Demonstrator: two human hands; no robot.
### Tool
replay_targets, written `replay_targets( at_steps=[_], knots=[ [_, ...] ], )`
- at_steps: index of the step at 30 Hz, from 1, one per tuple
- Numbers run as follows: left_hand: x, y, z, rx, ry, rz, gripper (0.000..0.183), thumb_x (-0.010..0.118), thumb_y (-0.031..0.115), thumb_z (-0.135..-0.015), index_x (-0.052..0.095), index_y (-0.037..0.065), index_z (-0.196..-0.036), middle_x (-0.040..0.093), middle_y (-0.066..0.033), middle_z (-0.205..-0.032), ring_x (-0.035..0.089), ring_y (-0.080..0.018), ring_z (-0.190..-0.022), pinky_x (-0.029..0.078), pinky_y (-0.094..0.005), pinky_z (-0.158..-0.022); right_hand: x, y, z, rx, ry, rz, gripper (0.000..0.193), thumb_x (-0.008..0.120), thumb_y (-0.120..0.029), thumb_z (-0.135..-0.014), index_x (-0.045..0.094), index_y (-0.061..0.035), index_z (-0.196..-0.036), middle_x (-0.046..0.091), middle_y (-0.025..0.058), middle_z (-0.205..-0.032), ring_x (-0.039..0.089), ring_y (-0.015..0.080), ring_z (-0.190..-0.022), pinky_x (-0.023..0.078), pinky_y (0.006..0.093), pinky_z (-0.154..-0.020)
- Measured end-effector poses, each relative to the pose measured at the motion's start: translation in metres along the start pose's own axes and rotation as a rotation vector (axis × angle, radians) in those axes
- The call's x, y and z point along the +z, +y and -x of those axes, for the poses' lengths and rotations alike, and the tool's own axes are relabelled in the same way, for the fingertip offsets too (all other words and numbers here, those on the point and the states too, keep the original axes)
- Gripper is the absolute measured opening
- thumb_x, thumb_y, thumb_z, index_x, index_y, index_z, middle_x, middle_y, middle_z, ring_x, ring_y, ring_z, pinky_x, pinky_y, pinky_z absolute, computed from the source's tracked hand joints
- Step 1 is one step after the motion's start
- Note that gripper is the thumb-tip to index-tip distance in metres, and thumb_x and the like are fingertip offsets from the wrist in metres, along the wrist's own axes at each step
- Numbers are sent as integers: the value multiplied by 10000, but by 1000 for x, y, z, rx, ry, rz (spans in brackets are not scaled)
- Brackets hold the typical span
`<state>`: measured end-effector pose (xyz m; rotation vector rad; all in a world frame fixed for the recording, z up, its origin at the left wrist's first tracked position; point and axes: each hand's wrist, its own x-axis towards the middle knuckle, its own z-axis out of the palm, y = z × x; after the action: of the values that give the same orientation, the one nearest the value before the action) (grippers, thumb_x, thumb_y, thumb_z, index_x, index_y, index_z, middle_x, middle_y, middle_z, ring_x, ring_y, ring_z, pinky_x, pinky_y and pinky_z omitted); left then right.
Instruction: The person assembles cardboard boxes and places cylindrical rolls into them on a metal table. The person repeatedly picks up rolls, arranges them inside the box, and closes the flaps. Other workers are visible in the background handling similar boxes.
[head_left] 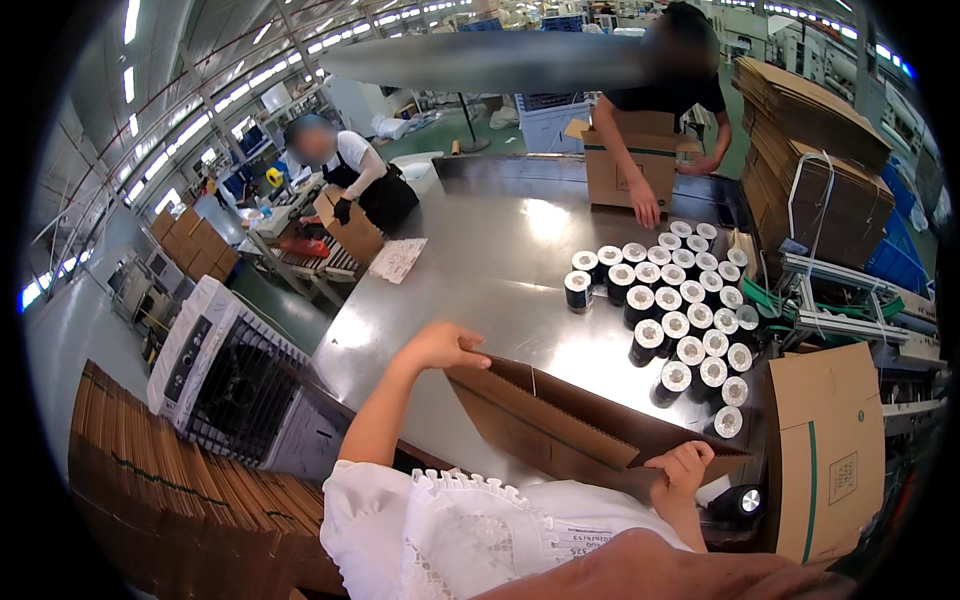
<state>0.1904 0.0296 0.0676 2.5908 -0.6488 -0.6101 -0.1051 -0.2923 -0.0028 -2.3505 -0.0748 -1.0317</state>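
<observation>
A brown cardboard box point(530, 428), partly spread with its opening facing up, stands at the near edge of the metal table point(470, 270). My left hand point(445, 347) pinches its far left corner between thumb and fingers. At the right end, the fingers of my right hand point(683, 468) are curled over the box's near wall. Beyond the box, to the right, several black cylinders with white round tops point(674, 325) stand upright in a close group. Neither hand touches them. The inside bottom of the box is hidden.
Across the table a co-worker's hand point(645, 203) hangs beside another carton point(600, 170). Flat cardboard stacks stand at left point(150, 490) and far right point(810, 150). A flat carton point(825, 450) leans at right, near a dark round object point(745, 500). An air cooler point(235, 370) is left.
</observation>
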Motion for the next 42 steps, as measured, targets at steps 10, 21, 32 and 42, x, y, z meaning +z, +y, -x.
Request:
replay_targets(
  at_steps=[10, 21, 32, 42],
  knots=[
    [26, -2, 19, -224, 272, -671, 454, 504, 409, -879, 712, 12, -806, 690, -150, -802, 663, -345, -794, 530, -429, -705, 19, 30, -55, -300, -750, -758, 164, 559, 12, -531, 539, -150, -518, 522, -30, -544, 498, 177, -585, 341, 317, -755],
    [106, 31, 77, 262, -852, 25, 684, 381, 617, -919, 660, 14, -1082, 646, -219, -1015, 605, -327, -997, 478, -382, -855, 84, 92, -15, -123, -999, -346, 172, 560, -20, -705, 680, -64, -820, 657, 87, -821, 606, 282, -849, 485, 378, -797],
    [144, 36, 3, 444, -118, -411, 450, 431, 414, -959, 682, 73, -806, 674, -127, -838, 625, -303, -803, 495, -448, -662, 12, 140, -16, 680, -96, -94, 679, 711, -371, -794, 450, 13, -1288, 563, 226, -1208, 603, 307, -1039, 490, 388, -853],
    [75, 90, -50, 603, 709, -305, 318, 575, 241, -873, 595, 96, -1155, 574, -140, -1185, 521, -336, -1128, 402, -452, -980, 2, 113, 7, 858, -382, -351, 704, 765, -345, -759, 475, -42, -1324, 630, 152, -1152, 625, 233, -1012, 483, 349, -883]
  ],
)
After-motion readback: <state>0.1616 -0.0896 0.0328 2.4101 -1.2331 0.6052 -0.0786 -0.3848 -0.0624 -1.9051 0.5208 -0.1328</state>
